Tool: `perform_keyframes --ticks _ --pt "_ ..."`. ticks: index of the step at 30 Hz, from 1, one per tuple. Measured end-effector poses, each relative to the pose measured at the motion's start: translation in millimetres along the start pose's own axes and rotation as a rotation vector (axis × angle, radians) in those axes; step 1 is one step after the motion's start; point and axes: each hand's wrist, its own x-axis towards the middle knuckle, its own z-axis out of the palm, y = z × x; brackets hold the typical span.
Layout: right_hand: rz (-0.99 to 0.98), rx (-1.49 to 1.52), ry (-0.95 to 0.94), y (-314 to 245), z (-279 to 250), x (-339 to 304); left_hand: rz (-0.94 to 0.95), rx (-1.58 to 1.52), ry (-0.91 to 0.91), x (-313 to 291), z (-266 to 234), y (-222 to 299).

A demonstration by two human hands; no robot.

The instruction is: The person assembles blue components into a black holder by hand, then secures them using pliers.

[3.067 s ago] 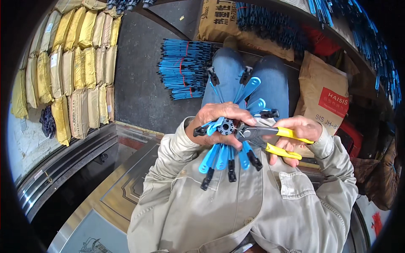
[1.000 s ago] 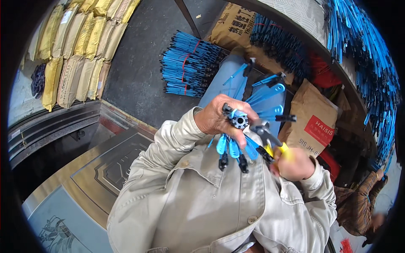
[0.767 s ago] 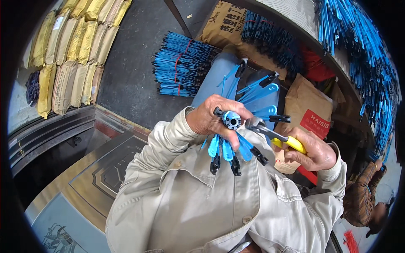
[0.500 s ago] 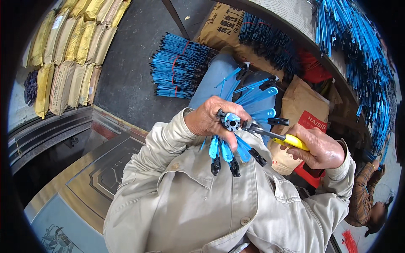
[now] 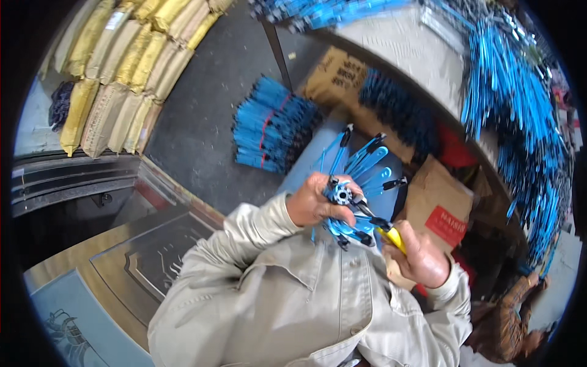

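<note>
My left hand [image 5: 306,202] is closed round a round black-and-blue hub [image 5: 340,194]. Blue plastic strips with black tips [image 5: 371,160] fan out from this hub, both beyond my hand and below it. In my right hand [image 5: 423,254] are yellow-handled pliers [image 5: 393,237], gripped by the handles. Their metal jaws reach up and left to the hub's right side. Blur hides whether the jaws bite on anything.
Strapped bundles of blue strips [image 5: 263,125] rest on the dark floor ahead. A curved table edge [image 5: 428,92] runs along the right, with more blue strips [image 5: 489,79] on it. A brown paper bag [image 5: 437,189] stands by my right knee. Another person's sleeve [image 5: 512,312] shows far right.
My right hand has come down and inward, so the pliers now slope more steeply. The hub stays in my left hand, and the strips below it have shifted. The whole view has moved.
</note>
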Motion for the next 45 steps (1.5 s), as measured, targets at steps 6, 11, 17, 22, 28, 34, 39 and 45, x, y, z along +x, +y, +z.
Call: perform_keyframes --ticks 6,11,17,22,28,34,39,45 --pt "-0.066 -0.265 0.579 37 -41 50 -0.15 -0.136 0.284 5 -12 -3" --pt "0.237 -0.754 0.717 59 -115 134 -0.128 -0.2 0.402 6 -20 -3" --pt "0.165 -0.958 0.852 119 -131 187 0.122 0.046 0.665 21 -65 33" --pt "0.009 -1.047 0.968 109 -125 197 0.35 0.904 0.652 102 -154 134" --pt "0.085 -0.905 0.932 123 -126 191 0.335 1.502 0.394 299 -185 155" --pt "0.04 -0.673 0.921 97 -132 168 0.174 1.603 0.309 362 -233 56" --pt "-0.23 -0.472 1.145 39 -191 108 0.435 1.36 0.333 350 -212 70" --pt "-0.068 -0.388 1.151 95 -274 81 0.798 0.945 0.389 302 -140 149"
